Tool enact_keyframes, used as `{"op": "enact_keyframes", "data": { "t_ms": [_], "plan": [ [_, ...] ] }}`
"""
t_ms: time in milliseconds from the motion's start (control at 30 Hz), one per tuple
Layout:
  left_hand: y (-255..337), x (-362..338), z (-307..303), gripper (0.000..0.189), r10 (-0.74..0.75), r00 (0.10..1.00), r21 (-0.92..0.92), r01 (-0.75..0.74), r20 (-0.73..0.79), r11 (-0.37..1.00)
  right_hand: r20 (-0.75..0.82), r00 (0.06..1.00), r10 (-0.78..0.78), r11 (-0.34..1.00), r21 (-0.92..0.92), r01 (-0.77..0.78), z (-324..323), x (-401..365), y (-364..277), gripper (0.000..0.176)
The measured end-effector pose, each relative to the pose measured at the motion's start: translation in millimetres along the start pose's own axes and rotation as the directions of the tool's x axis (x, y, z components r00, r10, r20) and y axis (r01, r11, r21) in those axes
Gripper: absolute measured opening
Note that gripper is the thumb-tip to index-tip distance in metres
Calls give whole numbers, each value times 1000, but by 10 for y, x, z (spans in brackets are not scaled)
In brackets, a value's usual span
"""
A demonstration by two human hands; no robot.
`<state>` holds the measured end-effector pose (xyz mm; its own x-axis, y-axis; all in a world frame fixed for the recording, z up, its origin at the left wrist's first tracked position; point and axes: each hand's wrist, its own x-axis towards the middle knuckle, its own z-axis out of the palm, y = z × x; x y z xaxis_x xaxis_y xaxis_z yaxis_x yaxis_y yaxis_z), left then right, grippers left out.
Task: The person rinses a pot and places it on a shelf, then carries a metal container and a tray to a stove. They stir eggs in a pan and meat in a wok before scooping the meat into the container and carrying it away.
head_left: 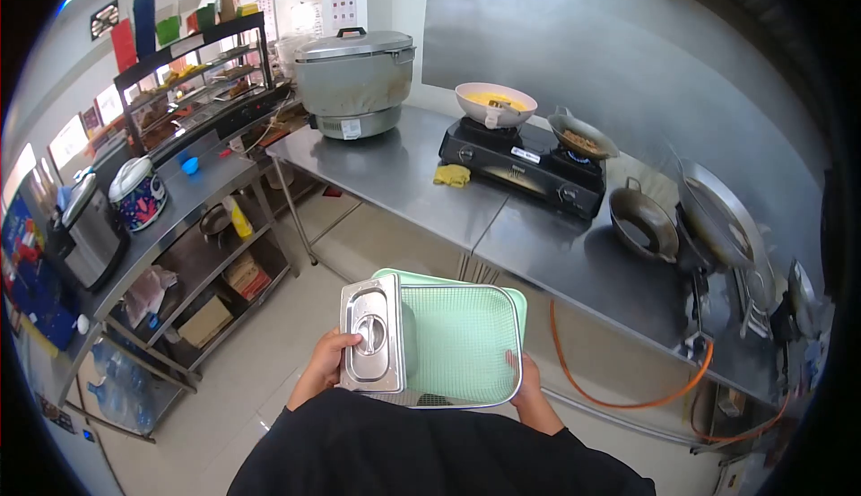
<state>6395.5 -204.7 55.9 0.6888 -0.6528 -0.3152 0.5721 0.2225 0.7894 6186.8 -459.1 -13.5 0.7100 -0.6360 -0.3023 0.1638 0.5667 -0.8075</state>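
My left hand [330, 360] grips a lidded steel food pan [370, 372] at its left side, the thumb lying on the lid near its round recessed handle. The pan sits over the left part of a wire mesh basket [514, 317]. Beneath the mesh is a light green tray [430, 276], its rim showing at the top and right. On the right side, my right hand [527, 379] is closed round the edge of the basket and tray, with some fingers behind the mesh. Both hands carry the stack close to my body, in front of the steel counter.
On the steel counter [404, 191] stand a large rice cooker [354, 83] and a two-burner gas stove [520, 169] holding a pale pan [495, 106] and a wok [581, 134], a flame under the wok. An orange hose [574, 379] hangs in front. Shelving [206, 267] stands left.
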Motion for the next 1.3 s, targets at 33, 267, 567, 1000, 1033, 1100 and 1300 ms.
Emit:
{"op": "enact_keyframes", "data": {
  "t_ms": [33, 267, 567, 1000, 1033, 1100, 1300],
  "plan": [
    [55, 322, -49, 34, -9, 999, 23, 8, 32, 1000, 3, 1000, -16, 999, -34, 16, 143, 280, -71, 28],
    [1031, 1959, -118, 34, 54, 999, 0, -54, 6, 999, 176, 979, 100, 995, -9, -100, 1061, 2282, -541, 36],
    [1975, 4067, -718, 27, 12, 994, 60, -5, -112, 998, 176, 963, 202, 978, 23, -209, 2028, 4319, -372, 41],
    [2761, 5670, -616, 27, 152, 987, 538, -104, -45, 837, -79, 943, 324, 652, -704, -283, 2404, 5518, -675, 53],
    [2781, 5726, -600, 28, 134, 991, 532, -104, -18, 840, -85, 945, 316, 635, -721, -277, 2373, 5520, -672, 52],
    [2817, 5707, -471, 32, 83, 996, 512, -62, -19, 857, -87, 956, 280, 600, -762, -245, 2304, 5471, -728, 50],
    [2787, 5551, -143, 40, 142, 985, 364, -169, 98, 916, 88, 951, -296, 267, -948, 171, 2299, 5062, -956, 36]
  ]
}}
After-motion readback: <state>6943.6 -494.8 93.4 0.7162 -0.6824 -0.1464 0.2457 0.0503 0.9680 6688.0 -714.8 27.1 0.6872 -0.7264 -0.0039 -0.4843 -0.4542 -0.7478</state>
